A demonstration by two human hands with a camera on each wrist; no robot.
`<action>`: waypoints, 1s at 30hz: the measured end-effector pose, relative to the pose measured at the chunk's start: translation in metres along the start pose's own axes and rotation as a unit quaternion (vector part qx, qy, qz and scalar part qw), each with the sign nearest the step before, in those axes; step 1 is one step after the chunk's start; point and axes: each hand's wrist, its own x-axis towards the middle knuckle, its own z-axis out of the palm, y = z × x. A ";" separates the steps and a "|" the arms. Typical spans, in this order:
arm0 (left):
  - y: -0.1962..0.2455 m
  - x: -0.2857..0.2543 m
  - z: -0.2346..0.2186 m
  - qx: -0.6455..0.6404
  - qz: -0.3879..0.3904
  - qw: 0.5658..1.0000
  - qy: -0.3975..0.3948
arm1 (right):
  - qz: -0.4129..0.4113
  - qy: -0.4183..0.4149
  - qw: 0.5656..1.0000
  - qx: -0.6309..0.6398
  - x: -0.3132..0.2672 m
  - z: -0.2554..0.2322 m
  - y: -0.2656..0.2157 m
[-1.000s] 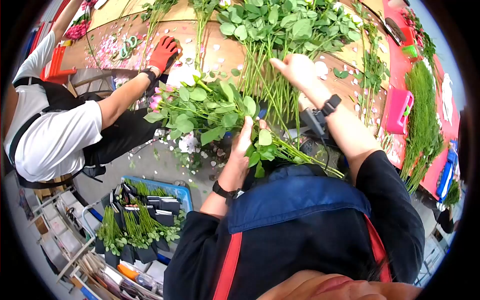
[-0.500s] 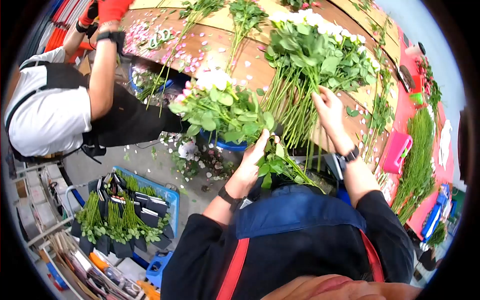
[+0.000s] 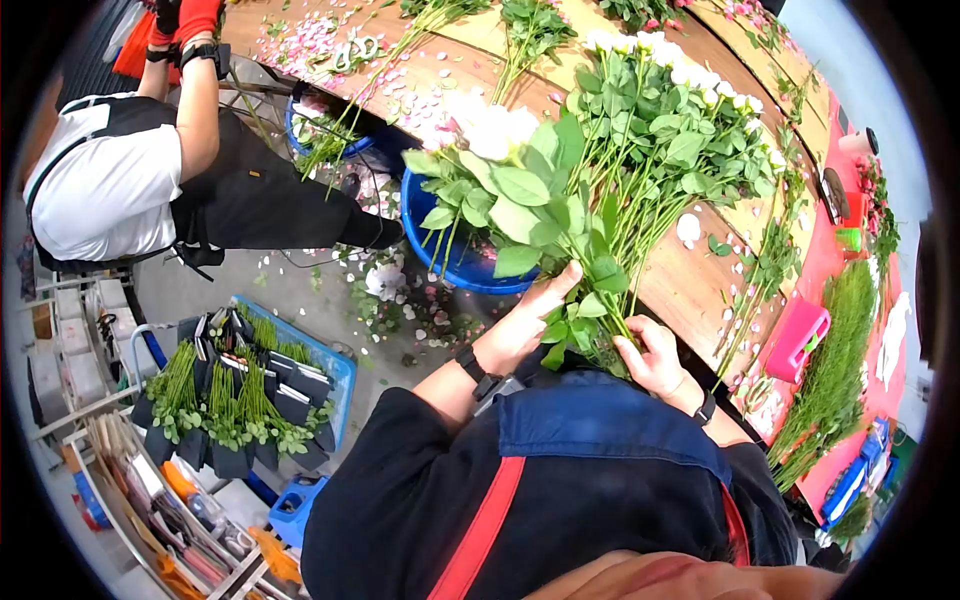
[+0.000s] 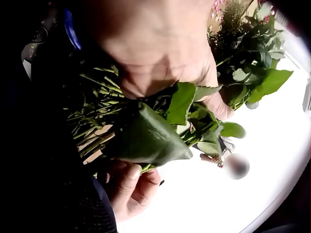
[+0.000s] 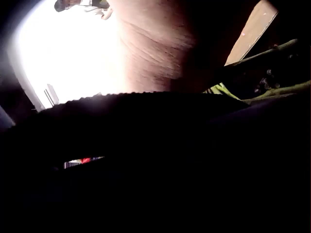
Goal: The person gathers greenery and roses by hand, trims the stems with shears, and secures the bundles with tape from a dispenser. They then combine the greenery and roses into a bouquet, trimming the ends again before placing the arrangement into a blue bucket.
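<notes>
My left hand (image 3: 528, 325) grips a bunch of white and pink roses (image 3: 520, 190) by its leafy stems, blooms pointing away from me. Close beside it, my right hand (image 3: 660, 362) pinches a green stem at the lower part of the bunch. In the left wrist view, a broad leaf (image 4: 153, 138) hides part of the stems between my hands. The right wrist view is mostly dark, with only wrist skin (image 5: 155, 48) and a bit of green stem (image 5: 221, 91). Just beyond my hands, a pile of white roses (image 3: 685, 150) lies on the wooden table (image 3: 680, 275).
A blue bucket (image 3: 470, 270) stands below the bunch. At left, a person (image 3: 110, 190) wears red gloves. A blue crate (image 3: 340, 385) holds bundled stems in dark wraps. A pink container (image 3: 797, 340) and long greenery (image 3: 825, 370) are at right. Petals litter table and floor.
My right hand went to the rose pile, then came back toward me beside my left hand, pinching a stem. The other person's gloved hand left the table. The head view has shifted.
</notes>
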 end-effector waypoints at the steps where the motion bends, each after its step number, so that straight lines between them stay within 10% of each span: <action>1: -0.007 0.004 -0.009 0.005 0.005 1.000 -0.013 | -0.047 0.001 0.997 -0.056 0.003 0.000 0.001; 15: -0.014 0.010 -0.003 0.037 0.079 0.993 0.079 | -0.013 0.015 0.999 0.025 0.009 -0.004 -0.013; 23: -0.016 0.008 -0.009 0.029 -0.020 0.991 0.127 | 0.104 0.094 0.989 0.040 0.012 0.002 -0.020; 30: -0.009 -0.001 0.000 0.085 -0.007 0.993 0.080 | -0.002 0.100 0.995 0.005 0.018 -0.001 -0.013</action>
